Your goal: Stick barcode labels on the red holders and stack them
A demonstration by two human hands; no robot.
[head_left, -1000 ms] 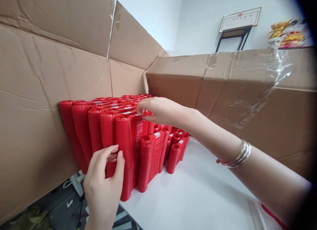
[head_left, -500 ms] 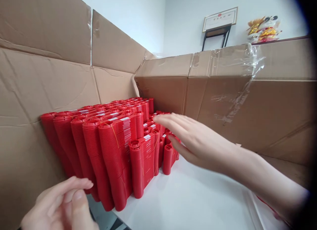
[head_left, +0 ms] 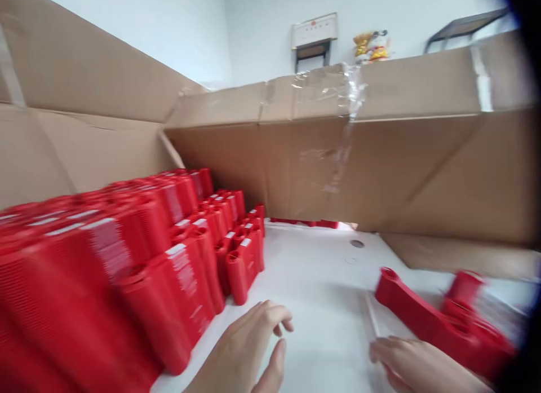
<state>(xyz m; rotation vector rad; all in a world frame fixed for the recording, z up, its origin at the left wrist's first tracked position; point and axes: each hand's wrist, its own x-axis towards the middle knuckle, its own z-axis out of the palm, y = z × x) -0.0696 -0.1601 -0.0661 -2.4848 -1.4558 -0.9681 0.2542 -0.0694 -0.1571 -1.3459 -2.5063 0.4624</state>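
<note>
My left hand is over the white tabletop at the lower middle. Its fingers are bent and the thumb stands apart, with nothing between them. My right hand is at the lower right, blurred, its fingers pointing left and apart from the thumb. Nothing shows in it. Just beyond it lie red ribbed plastic stacks, one long and narrow with a round hollow end. On the left stand tall rows of nested red plastic pieces with white-labelled tops. A shorter red stack stands nearest my left hand, not touched by it.
Cardboard walls rise behind and to the left of the white table, with clear tape on the back one. A round hole is in the tabletop. More red pieces show under the back cardboard.
The view has turned right, bringing the red stacks at the right into sight. My right hand has left the shorter stacks; my left hand has moved from the lower left to the table's middle.
</note>
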